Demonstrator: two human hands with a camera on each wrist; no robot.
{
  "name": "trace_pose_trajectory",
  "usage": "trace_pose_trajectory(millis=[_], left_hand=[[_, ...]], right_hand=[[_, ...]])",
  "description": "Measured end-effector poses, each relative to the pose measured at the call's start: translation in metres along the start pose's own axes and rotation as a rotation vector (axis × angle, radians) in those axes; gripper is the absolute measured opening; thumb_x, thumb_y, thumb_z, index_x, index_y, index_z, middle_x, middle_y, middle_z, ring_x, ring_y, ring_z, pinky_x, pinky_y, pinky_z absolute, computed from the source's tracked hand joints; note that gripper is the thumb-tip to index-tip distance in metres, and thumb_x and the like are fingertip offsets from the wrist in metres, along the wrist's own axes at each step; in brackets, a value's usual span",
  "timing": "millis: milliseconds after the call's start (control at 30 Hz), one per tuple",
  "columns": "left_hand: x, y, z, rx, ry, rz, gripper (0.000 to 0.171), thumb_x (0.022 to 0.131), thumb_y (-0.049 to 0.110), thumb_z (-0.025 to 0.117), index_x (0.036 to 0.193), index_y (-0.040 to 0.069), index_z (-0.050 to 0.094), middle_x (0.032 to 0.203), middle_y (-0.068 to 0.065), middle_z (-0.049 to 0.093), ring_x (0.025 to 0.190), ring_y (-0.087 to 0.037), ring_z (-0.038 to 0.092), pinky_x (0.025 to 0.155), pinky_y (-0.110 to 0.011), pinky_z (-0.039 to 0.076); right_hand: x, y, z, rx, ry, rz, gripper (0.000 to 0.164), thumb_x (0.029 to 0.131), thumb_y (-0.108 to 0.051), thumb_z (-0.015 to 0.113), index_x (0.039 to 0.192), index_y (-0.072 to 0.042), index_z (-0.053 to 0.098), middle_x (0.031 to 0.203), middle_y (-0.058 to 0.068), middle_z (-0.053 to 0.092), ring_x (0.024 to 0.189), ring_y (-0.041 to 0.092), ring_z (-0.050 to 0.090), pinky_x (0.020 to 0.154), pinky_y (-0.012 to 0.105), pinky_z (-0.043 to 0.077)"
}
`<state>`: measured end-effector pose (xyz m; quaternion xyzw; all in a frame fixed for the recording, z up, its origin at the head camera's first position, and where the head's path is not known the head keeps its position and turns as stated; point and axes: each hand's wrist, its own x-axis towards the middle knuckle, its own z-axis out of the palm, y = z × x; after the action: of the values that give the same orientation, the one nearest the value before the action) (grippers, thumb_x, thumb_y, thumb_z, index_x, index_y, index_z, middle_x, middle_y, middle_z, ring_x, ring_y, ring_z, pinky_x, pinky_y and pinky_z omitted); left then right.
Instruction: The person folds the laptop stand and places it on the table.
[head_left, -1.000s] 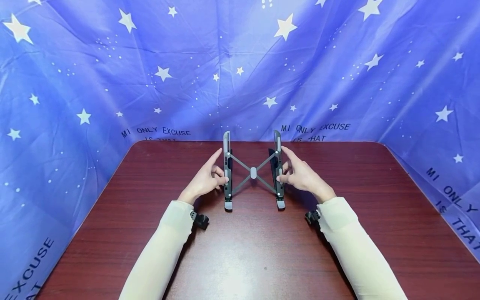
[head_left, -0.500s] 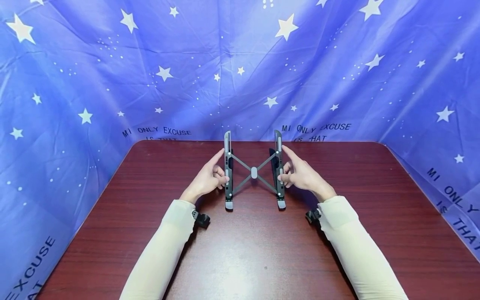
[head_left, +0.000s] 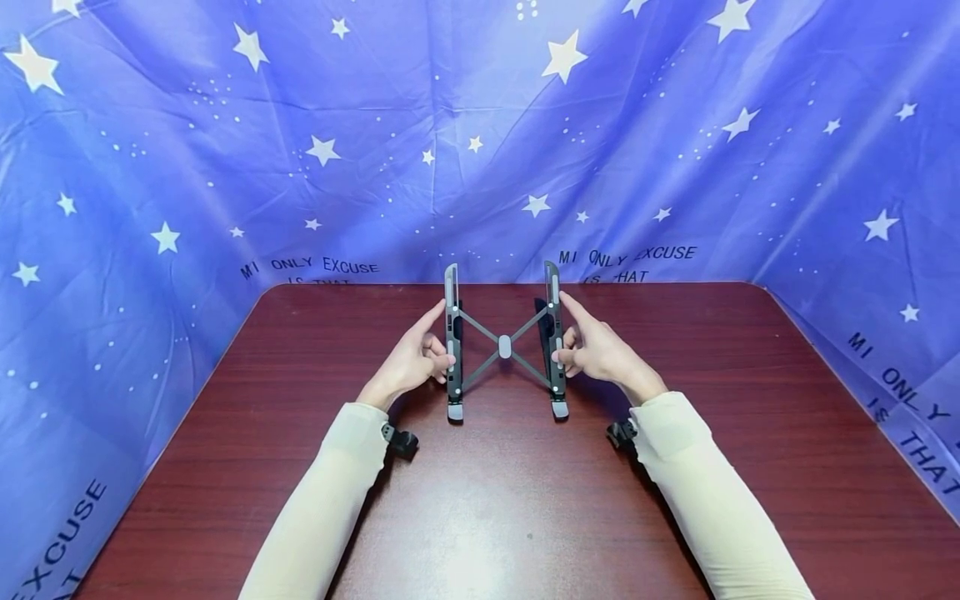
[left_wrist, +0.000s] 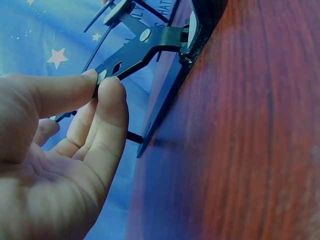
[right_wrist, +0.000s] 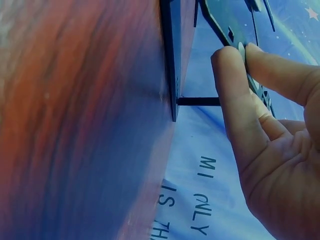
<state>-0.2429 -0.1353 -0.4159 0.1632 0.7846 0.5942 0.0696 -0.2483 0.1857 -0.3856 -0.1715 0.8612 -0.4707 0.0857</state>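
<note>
A dark foldable laptop stand (head_left: 505,347) stands opened out on the table, its two side arms joined by crossed bars with a grey centre hub. My left hand (head_left: 411,358) pinches the stand's left arm (head_left: 453,333), thumb on its upper face and index finger stretched along the outer side. My right hand (head_left: 602,352) pinches the right arm (head_left: 553,333) in mirror fashion. In the left wrist view, the thumb and a finger of the left hand (left_wrist: 65,145) grip the arm edge near a light pad. The right wrist view has the right hand (right_wrist: 275,115) gripping likewise.
The reddish-brown wooden table (head_left: 525,500) spreads around the stand. Behind and at both sides hangs a blue star-printed cloth (head_left: 390,108) with lettering. Black wrist cameras (head_left: 403,443) sit at both cuffs.
The whole head view shifts slightly. Both hands keep their hold on the laptop stand, which shows no clear change of shape or place.
</note>
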Motion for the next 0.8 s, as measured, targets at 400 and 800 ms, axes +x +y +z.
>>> trace_pose_trajectory(millis=[400,800], left_hand=[[0.0021,0.0014,0.0015,-0.05,-0.025,-0.04,0.094,0.085,-0.012,0.062,0.153,0.033,0.016,0.079,-0.029,0.056,0.06,-0.045,0.06,0.06,-0.052,0.054],[0.0015,0.0012,0.0049,-0.036,-0.001,-0.039,0.095,0.085,-0.011,0.063,0.151,0.041,0.017,0.076,-0.022,0.056,0.056,-0.036,0.061,0.057,-0.049,0.055]], right_hand=[[-0.001,-0.0016,0.0015,-0.046,-0.002,-0.009,0.098,0.084,0.005,0.068,0.155,-0.023,0.007,0.073,0.012,0.059,0.061,0.024,0.064,0.057,0.042,0.056],[-0.0018,-0.0049,0.0068,-0.07,0.01,0.009,0.099,0.084,0.003,0.069,0.155,-0.025,0.006,0.074,0.012,0.057,0.061,0.025,0.065,0.057,0.041,0.056]])
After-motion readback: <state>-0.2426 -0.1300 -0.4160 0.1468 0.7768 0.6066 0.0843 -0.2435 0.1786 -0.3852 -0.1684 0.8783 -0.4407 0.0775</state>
